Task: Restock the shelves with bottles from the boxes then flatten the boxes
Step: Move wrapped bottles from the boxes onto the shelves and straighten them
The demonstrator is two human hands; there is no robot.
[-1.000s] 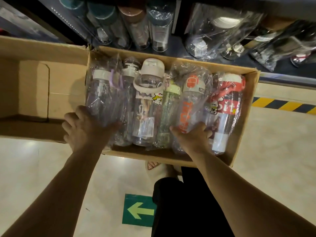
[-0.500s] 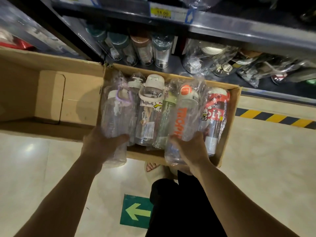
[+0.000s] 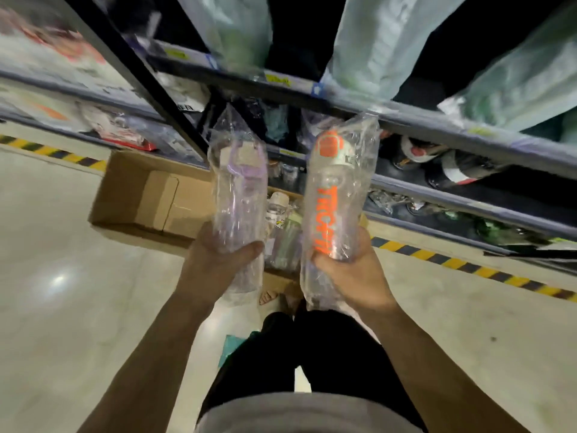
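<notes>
Clear plastic bottles (image 3: pixel 335 195) in crinkly glossy film (shiny creases); matt brown cardboard box (image 3: pixel 146 195); polished glossy floor (image 3: pixel 62 276).

The brown cardboard box (image 3: pixel 146 198) is being partly hidden by two plastic-wrapped clear bottles (image 3: pixel 335 201). Wrapped goods on the dark metal shelves (image 3: pixel 437 126) are being blurred beyond telling, the upper ones being cropped.

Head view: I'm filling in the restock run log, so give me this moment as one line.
left hand: holds purple-cap bottle | right hand: holds orange-cap bottle | both bagged, raised before shelves | box: bottles remain
</notes>
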